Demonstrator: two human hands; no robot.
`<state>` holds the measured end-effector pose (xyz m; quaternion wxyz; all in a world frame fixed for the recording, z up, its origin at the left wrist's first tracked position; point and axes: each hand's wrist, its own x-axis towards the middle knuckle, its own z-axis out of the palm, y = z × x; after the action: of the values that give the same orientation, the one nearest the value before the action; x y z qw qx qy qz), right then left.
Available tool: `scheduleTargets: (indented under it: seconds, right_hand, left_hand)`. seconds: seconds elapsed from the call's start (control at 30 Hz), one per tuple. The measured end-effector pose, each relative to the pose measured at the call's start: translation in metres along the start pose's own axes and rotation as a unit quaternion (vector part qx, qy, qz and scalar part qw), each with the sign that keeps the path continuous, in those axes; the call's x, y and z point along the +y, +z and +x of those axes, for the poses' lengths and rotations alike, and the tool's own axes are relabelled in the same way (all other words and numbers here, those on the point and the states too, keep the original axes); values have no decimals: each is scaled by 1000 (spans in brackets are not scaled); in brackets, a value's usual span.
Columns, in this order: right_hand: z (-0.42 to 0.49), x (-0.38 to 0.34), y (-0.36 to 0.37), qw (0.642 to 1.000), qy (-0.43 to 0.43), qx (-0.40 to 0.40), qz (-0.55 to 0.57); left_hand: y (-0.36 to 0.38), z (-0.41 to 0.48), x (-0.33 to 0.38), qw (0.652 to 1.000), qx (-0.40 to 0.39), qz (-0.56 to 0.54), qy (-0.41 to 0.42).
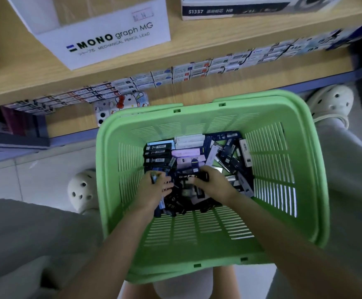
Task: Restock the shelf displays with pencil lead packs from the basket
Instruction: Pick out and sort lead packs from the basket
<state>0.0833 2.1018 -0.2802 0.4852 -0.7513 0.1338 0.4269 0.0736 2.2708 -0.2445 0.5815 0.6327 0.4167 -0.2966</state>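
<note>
Below, left hand (157,188) pinching blue pack (153,177), right hand (214,184) gripping black pack (202,176)

Both hands reach down into the green basket (300,160). The left hand (157,187) pinches a small dark pack (153,177) at its fingertips, and the right hand (211,184) curls its fingers round a black pack (199,176). Loose pencil lead packs (188,154) lie heaped under and just ahead of the fingers. Well beyond the fingertips, past the basket's far rim, a row of packs (175,74) lines the wooden shelf (197,46), with a white MONO graph box (111,39) further off still.
</note>
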Motion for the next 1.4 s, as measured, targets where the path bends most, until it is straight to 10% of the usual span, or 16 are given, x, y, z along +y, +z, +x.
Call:
scheduleTargets:
  seconds: [0.67, 1.17, 1.4]
  right_hand:
    - [-99, -84, -22, 982, -144, 113, 48]
    - [-185, -144, -53, 963, -260, 66, 30]
    - [-209, -165, -71, 916, -297, 229, -144]
  left_hand:
    - [2, -89, 84, 972, 0, -215, 92]
    - [3, -167, 109, 969, -93, -29, 226]
    - [0, -191, 140, 951, -117, -19, 285]
